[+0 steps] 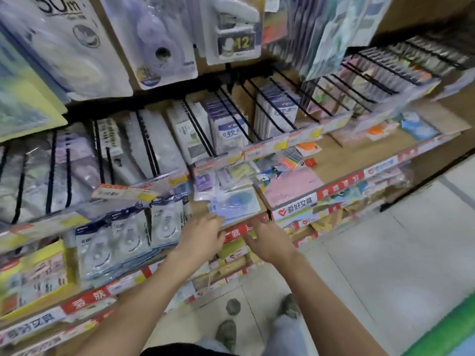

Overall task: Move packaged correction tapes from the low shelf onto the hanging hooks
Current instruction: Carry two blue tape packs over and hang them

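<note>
1. Wood-toned low shelf [331,160], edged with a red and white price strip, carries loose stock along its whole run; I note it as the largest item in view.
2. Black wire hanging hooks [198,129] run above it in a row. Most are already loaded with packets; whether any of those came from this job I cannot tell.
3. Packaged correction tapes lie in two places on the shelf: a leaning batch [123,237] at the left, and a blue-printed flat stack [235,205] at the front edge, centre.
4. My left hand [203,235] reaches to the near edge of that blue stack; its fingertips are blurred, so I cannot tell whether it has hold of a packet.
5. My right hand [267,240] hovers just beside, fingers spread and relaxed, holding nothing.
6. Judgement: pickup is only beginning; both batches remain on the shelf, so most of the hanging is outstanding.
</note>
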The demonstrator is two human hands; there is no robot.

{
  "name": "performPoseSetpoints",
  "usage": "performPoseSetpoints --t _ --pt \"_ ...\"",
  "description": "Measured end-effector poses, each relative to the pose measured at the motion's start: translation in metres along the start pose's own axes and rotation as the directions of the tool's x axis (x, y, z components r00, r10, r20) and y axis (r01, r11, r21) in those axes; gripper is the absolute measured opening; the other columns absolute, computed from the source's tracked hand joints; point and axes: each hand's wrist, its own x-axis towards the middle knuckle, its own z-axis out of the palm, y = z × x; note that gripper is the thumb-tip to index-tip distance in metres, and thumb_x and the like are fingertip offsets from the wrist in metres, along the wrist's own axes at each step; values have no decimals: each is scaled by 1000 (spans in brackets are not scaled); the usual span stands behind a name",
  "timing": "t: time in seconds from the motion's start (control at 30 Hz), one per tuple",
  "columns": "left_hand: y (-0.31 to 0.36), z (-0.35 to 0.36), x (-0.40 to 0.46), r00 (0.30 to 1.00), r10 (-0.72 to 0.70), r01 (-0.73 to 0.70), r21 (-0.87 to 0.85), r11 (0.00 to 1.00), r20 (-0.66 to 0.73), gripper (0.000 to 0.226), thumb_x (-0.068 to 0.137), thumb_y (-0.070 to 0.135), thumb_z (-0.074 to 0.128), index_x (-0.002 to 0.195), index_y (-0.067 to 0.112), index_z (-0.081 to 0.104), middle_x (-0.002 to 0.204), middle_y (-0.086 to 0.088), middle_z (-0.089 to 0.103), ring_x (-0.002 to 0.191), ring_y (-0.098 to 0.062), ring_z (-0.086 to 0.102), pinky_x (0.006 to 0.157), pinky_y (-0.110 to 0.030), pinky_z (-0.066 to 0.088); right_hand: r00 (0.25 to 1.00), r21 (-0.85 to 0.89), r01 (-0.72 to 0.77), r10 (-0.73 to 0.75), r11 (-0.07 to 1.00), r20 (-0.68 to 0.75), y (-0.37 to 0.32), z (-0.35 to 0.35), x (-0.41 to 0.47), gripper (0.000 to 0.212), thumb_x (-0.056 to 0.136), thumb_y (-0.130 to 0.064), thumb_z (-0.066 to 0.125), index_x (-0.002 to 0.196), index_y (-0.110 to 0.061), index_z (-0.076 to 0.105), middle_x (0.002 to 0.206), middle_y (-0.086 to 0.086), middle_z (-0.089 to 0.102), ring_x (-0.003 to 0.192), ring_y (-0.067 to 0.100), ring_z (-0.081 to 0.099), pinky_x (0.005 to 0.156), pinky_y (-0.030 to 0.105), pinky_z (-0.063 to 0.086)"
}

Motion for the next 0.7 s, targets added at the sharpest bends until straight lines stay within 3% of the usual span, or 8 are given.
performPoseSetpoints --t 0.13,0.3,0.47,0.57,0.7 --pt "2 8 12 990 -140 141 -12 990 27 34 94 30 53 126 20 61 121 -1 65 106 -25 63 89 -38 52 991 -87 98 -90 991 99 20 -11 43 32 95 -29 56 121 -11 59 116 12 62 109 33 60 82 36 48" --pt "19 19 16 941 -337 337 -56 940 7 36 96 36 54 129 25 59 131 3 61 107 -21 63 92 -37 52 962 -88 230 -213 969 168 46 -27 101 46 100 -33 54 142 -17 46 139 13 49 131 31 46 100 40 44" --pt "46 28 11 870 -493 493 -37 869 0 35 98 40 49 128 26 60 120 4 65 102 -20 65 83 -35 54 901 -161 415 -379 896 213 60 -35 155 53 103 -32 48 152 -21 34 145 17 46 141 35 36 110 43 35" --pt "65 30 6 822 -570 568 -74 820 3 33 96 38 51 126 26 61 117 2 67 99 -22 67 77 -33 53 864 -193 470 -403 862 303 59 -35 176 56 104 -34 46 157 -29 26 158 14 30 148 35 23 117 44 26" --pt "86 39 1 746 -665 663 -135 736 35 29 94 36 52 119 25 62 112 0 67 104 -25 65 79 -33 49 814 -196 556 -482 808 323 64 -19 195 51 102 -41 47 151 -33 40 152 15 42 140 36 37 118 56 25"
